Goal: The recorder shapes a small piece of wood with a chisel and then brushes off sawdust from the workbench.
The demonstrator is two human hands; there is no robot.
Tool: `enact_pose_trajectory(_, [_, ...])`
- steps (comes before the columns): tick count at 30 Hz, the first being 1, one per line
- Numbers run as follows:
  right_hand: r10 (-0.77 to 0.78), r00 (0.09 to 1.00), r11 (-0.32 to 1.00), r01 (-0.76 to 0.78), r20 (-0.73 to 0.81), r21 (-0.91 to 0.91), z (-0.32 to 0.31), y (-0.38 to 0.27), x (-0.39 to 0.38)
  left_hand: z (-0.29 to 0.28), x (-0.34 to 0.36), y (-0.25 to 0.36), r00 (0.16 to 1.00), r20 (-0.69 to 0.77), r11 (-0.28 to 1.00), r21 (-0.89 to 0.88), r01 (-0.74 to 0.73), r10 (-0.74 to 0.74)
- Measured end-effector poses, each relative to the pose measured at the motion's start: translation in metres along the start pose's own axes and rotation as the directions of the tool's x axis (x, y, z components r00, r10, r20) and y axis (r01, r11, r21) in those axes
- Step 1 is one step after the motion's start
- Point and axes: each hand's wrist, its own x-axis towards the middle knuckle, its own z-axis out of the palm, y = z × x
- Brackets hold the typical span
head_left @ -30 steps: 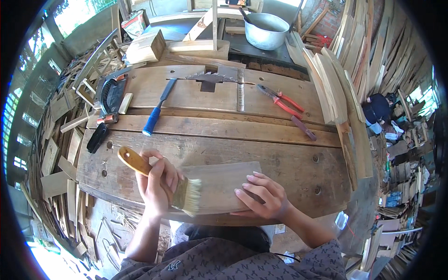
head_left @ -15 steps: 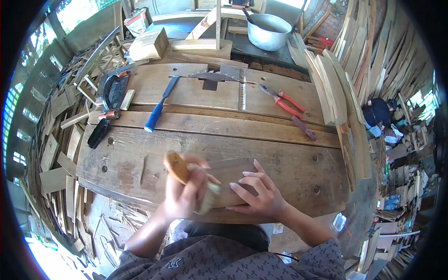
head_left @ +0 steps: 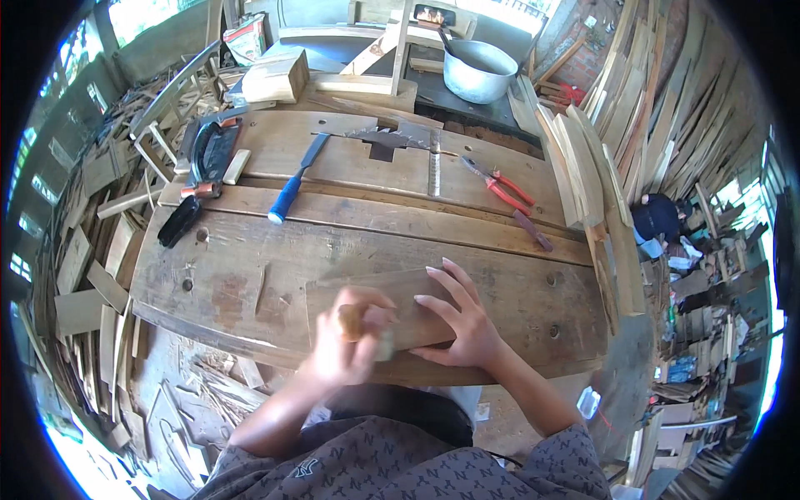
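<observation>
My left hand [head_left: 335, 350] is closed around the wooden handle of a brush [head_left: 351, 322], which stands steeply upright. Its pale bristles are partly hidden and smeared by motion, low over a flat wooden board [head_left: 398, 287]. The board lies near the front edge of the workbench [head_left: 233, 250]. With fingers spread, my right hand [head_left: 460, 321] rests on the board's right part, its fingertips on the top surface. That hand grips nothing else.
Farther back on the bench lie a blue-handled chisel [head_left: 290, 193], red-handled pliers [head_left: 502, 188], a purplish bar [head_left: 532, 231] and a black object [head_left: 179, 222]. A toothed saw blade [head_left: 400, 135] pokes through a slot. A metal pot [head_left: 479, 73] stands behind; stacked planks [head_left: 583, 162] flank the right.
The brush has moved rightward, its handle now more upright. My right hand has shifted slightly up with fingers wider apart, and more of the board's left part shows. The view has tilted a little.
</observation>
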Motion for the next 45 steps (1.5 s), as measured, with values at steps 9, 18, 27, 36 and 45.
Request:
enact_pose_trajectory(9, [0.017, 1.0, 0.999, -0.017, 0.002, -0.038, -0.004, 0.004, -0.002, -0.043, 0.016, 0.009, 0.946, -0.066, 0.941, 0.106, 0.322, -0.317])
enact_pose_trajectory(18, [-0.036, 0.999, 0.999, 0.036, -0.003, -0.007, -0.002, 0.018, -0.018, 0.021, 0.035, 0.038, 0.958, 0.279, 0.994, 0.095, 0.045, -0.07])
enact_pose_trajectory(27, [0.285, 0.889, 0.825, -0.039, -0.357, 0.563, 0.012, -0.052, 0.04, 0.058, 0.022, 0.03, 0.995, 0.099, 0.972, 0.23, -0.05, 0.027])
enact_pose_trajectory(36, [0.394, 0.802, 0.811, -0.073, -0.45, 0.581, -0.019, 0.007, 0.05, -0.029, -0.007, 0.022, 0.946, 0.205, 0.638, 0.77, 0.003, -0.252])
enact_pose_trajectory(45, [-0.01, 0.978, 0.738, 0.148, -0.209, 0.658, 0.064, -0.094, 0.098, -0.028, -0.027, -0.015, 0.956, 0.217, 0.759, 0.651, 0.007, -0.195])
